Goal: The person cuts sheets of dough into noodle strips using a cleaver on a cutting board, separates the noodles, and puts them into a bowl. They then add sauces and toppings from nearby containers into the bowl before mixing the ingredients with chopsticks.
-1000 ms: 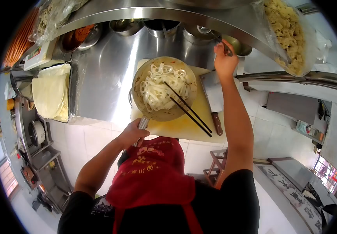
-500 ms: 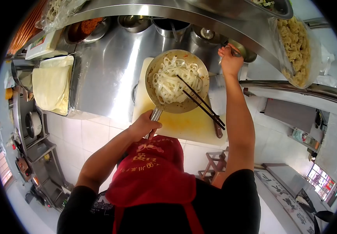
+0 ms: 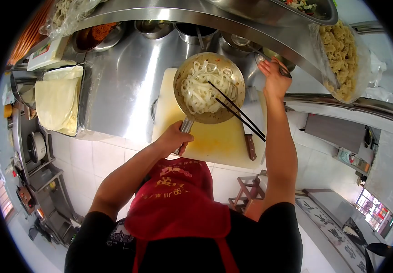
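My left hand (image 3: 177,138) is closed around the metal handle of a frying pan (image 3: 188,116), which is raised over a pale cutting board (image 3: 169,107). Wide white noodles (image 3: 203,88) lie in the pan. A pair of black chopsticks (image 3: 242,119) rests in the noodles and leans over the pan's right rim. My right hand (image 3: 277,82) is at the back right beside the metal bowls, with a ladle (image 3: 261,53) handle between thumb and fingers. Some of its fingers are stretched out, so the grip looks loose. The ladle's far end is hard to make out.
A brown-handled knife (image 3: 250,146) lies on the board's right side. Along the back stand a bowl of red seasoning (image 3: 101,32) and several metal pots, under a steel shelf (image 3: 182,15). Stacked dough sheets (image 3: 57,102) sit left; a bag of dumplings (image 3: 339,57) is at right.
The pan has shifted slightly up and right above the board, with the noodles and chopsticks in it. My right hand has moved a little right and down, its fingers looser on the ladle handle.
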`<act>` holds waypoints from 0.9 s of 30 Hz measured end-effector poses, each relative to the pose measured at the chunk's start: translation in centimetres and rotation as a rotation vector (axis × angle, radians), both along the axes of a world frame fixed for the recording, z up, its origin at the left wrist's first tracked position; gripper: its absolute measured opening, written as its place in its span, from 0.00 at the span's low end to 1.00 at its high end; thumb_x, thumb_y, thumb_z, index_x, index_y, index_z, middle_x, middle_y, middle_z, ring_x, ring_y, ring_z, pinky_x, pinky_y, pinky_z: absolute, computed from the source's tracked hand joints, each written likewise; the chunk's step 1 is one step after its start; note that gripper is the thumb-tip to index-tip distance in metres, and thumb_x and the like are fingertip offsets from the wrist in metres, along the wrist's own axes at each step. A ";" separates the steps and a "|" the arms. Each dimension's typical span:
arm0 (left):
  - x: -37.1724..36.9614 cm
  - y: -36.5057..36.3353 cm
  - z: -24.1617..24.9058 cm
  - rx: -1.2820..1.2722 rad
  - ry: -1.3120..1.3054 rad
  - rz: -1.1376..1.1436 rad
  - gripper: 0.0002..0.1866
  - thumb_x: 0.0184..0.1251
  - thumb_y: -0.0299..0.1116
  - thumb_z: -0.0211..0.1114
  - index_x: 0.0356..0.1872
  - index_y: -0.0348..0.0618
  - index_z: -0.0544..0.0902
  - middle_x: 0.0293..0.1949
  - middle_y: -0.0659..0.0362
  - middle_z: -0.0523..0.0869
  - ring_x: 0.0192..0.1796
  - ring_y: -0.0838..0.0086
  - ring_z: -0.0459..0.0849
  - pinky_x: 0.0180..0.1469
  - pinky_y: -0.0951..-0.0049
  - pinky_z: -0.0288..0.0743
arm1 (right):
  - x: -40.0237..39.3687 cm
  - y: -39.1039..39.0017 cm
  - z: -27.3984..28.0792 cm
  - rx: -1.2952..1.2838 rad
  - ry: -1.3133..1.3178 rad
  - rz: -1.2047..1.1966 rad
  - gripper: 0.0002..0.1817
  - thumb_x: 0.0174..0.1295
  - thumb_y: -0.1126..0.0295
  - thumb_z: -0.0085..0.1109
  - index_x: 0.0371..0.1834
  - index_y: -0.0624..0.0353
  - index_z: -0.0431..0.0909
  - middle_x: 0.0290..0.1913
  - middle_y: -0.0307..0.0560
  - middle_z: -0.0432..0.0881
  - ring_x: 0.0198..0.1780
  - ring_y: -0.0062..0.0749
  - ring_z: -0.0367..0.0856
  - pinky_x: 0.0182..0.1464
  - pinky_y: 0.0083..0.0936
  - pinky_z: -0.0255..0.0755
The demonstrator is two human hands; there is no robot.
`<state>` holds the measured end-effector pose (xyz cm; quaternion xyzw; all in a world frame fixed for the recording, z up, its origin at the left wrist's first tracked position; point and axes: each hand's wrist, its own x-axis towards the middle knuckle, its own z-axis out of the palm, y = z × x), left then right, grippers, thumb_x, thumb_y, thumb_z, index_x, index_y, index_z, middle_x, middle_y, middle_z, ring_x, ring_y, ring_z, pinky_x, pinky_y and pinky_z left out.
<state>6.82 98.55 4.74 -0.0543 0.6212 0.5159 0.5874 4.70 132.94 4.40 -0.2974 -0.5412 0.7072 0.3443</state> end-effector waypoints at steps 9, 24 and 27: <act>-0.5 1.4 -0.2 0.063 -0.007 0.041 0.12 0.59 0.25 0.64 0.37 0.39 0.69 0.20 0.58 0.74 0.14 0.73 0.73 0.16 0.71 0.69 | 5.7 -2.7 4.3 0.047 -0.112 0.070 0.16 0.69 0.74 0.56 0.53 0.78 0.74 0.41 0.62 0.83 0.41 0.44 0.87 0.49 0.37 0.85; -0.6 2.2 -0.6 0.083 -0.032 0.079 0.11 0.59 0.24 0.65 0.35 0.38 0.69 0.20 0.58 0.74 0.14 0.73 0.73 0.15 0.72 0.69 | 1.2 -0.6 0.7 0.511 -0.100 0.061 0.10 0.68 0.74 0.60 0.46 0.70 0.82 0.40 0.51 0.87 0.42 0.28 0.87 0.44 0.23 0.81; -0.6 2.2 -0.8 0.081 -0.032 0.093 0.12 0.57 0.23 0.66 0.35 0.36 0.69 0.20 0.57 0.74 0.15 0.71 0.75 0.15 0.68 0.69 | -1.5 1.0 -0.9 0.395 -0.146 0.048 0.11 0.68 0.73 0.59 0.41 0.74 0.80 0.39 0.51 0.86 0.39 0.29 0.87 0.43 0.22 0.82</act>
